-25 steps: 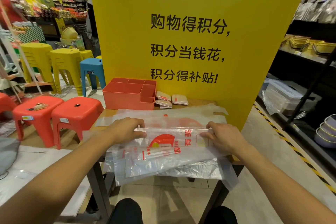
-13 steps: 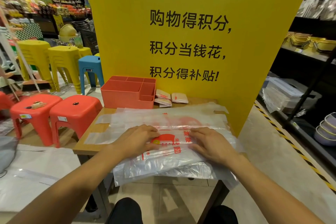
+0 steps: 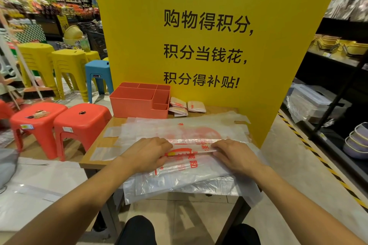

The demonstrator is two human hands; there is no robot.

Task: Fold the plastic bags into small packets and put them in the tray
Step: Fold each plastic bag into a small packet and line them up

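A clear plastic bag with red print (image 3: pixel 187 162) lies folded lengthwise on a stack of flat bags (image 3: pixel 179 131) on the small wooden table (image 3: pixel 99 145). My left hand (image 3: pixel 147 153) presses its left part and pinches the folded edge. My right hand (image 3: pixel 233 155) grips the fold at the right. A coral divided tray (image 3: pixel 137 103) stands at the table's back left, its visible compartments holding nothing. Three folded packets (image 3: pixel 185 106) lie right of the tray against the yellow board.
A tall yellow sign board (image 3: pixel 199 36) rises directly behind the table. Two red stools (image 3: pixel 59 121) stand left, with yellow and blue stools behind. Dark shelving with bowls (image 3: pixel 356 141) and containers lines the right. More plastic lies on a white surface (image 3: pixel 29 195) at lower left.
Both hands have moved inward along the bag and folded its long strip over toward me. The camera view shifted slightly.
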